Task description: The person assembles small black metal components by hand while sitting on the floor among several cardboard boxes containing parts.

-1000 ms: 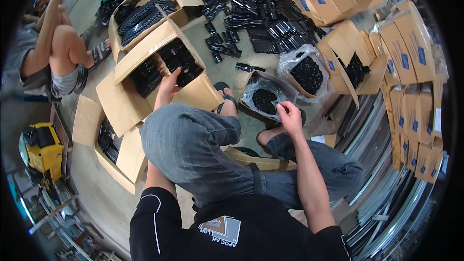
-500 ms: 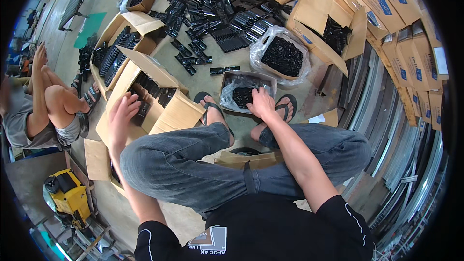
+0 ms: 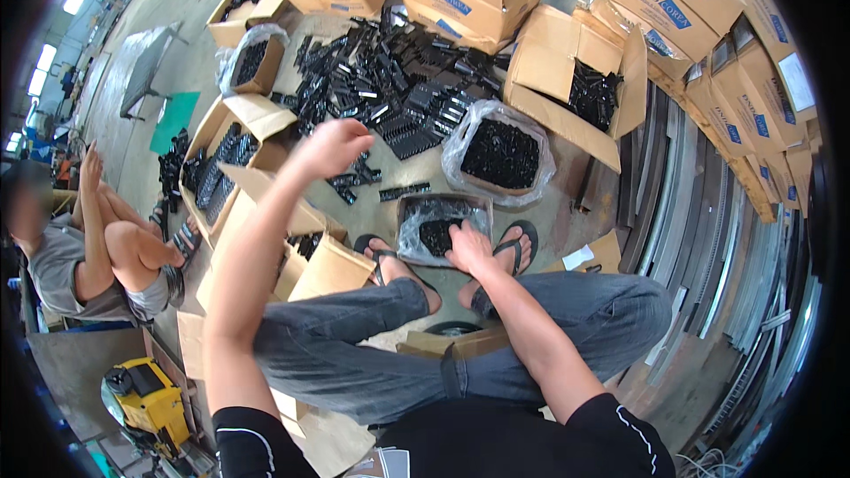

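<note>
My left hand (image 3: 336,149) is raised in front of the loose black parts, its fingers curled inward. Whether anything is inside it is hidden. Beneath and beyond it lies a heap of long black ribbed parts (image 3: 390,80) on the floor. My right hand (image 3: 469,250) reaches into a small carton (image 3: 482,204) between my feet. Its fingers are bent down at a plastic bag of small black pieces (image 3: 436,235), with the fingertips partly hidden. By my left knee stands an open carton (image 3: 332,270) with black parts inside, partly covered by my left forearm.
A plastic-lined box of small black pieces (image 3: 500,155) stands beyond the small carton. Open cartons (image 3: 562,49) ring the heap. At right lie long metal profiles (image 3: 677,204) below stacked boxes (image 3: 660,4). A person (image 3: 75,257) sits at left, near a yellow machine (image 3: 150,398).
My left hand has moved from the open carton at my left, up and forward to the loose parts. My right hand stays at the small carton. The view has tilted upward.
</note>
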`<act>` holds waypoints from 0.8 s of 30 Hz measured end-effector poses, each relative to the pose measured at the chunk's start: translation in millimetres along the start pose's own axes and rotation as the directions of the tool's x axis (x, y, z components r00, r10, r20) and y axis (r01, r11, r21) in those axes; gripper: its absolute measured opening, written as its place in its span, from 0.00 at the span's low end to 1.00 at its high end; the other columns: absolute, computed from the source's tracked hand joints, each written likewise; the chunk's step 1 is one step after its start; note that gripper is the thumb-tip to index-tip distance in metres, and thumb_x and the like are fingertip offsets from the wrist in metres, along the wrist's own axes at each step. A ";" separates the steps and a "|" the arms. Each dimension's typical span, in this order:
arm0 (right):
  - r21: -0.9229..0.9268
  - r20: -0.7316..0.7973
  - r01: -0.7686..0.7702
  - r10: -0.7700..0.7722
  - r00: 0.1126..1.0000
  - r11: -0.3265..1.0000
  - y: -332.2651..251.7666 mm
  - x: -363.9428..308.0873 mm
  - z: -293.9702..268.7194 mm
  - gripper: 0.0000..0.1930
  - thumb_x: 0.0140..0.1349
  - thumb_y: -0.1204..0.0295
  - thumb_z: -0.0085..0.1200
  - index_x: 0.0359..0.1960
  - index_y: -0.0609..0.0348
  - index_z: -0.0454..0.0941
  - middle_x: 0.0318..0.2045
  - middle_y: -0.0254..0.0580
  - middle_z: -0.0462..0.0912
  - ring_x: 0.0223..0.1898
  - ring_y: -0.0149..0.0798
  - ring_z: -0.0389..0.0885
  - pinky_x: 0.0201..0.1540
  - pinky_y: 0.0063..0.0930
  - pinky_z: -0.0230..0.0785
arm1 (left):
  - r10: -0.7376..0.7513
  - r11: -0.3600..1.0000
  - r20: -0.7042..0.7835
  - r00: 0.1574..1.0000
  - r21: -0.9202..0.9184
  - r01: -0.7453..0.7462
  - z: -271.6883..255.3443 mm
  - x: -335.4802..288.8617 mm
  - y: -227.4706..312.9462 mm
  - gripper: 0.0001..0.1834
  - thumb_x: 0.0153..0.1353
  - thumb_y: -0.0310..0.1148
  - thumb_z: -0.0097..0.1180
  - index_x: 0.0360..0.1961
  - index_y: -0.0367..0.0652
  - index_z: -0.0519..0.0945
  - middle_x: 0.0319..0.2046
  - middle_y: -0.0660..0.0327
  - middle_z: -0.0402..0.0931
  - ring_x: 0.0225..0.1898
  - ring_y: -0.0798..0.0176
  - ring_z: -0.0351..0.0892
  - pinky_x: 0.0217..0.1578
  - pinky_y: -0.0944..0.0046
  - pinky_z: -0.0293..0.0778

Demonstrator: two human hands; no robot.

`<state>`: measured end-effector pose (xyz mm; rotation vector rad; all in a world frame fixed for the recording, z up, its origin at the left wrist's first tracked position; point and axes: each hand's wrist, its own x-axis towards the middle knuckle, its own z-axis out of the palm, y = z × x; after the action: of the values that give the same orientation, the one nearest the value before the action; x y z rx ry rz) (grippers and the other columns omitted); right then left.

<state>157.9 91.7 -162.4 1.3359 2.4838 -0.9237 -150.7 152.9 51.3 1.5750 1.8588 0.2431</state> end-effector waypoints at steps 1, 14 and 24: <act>0.024 0.004 0.009 -0.010 1.000 1.000 2.5 1.7 1.3 0.22 0.48 0.67 0.66 0.46 0.59 0.76 0.46 0.60 0.76 0.45 0.61 0.83 0.47 0.51 0.78 | 0.078 0.981 -0.088 0.993 0.184 -0.061 27.8 27.4 -19.3 0.20 0.65 0.43 0.56 0.44 0.34 0.83 0.33 0.52 0.84 0.35 0.64 0.84 0.40 0.62 0.79; 0.285 0.019 -0.059 0.056 0.998 0.957 -0.9 12.1 2.1 0.20 0.58 0.62 0.63 0.46 0.60 0.75 0.42 0.57 0.81 0.45 0.61 0.81 0.48 0.51 0.74 | -0.721 0.031 0.000 0.693 -0.999 0.032 226.5 178.8 -23.6 0.27 0.59 0.46 0.68 0.42 0.31 0.74 0.36 0.54 0.76 0.29 0.60 0.81 0.26 0.60 0.84; 0.338 0.025 -0.107 0.105 0.994 0.935 1.4 16.5 2.8 0.19 0.59 0.61 0.61 0.45 0.63 0.76 0.41 0.59 0.81 0.43 0.61 0.83 0.47 0.52 0.76 | -0.741 0.432 -0.307 0.597 -0.899 0.073 198.4 188.1 -9.4 0.33 0.55 0.42 0.72 0.49 0.25 0.70 0.35 0.52 0.76 0.29 0.63 0.78 0.25 0.63 0.82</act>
<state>149.0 102.0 -172.2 1.5434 2.2927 -1.3736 -46.6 270.0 -173.0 0.2179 2.0825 1.4013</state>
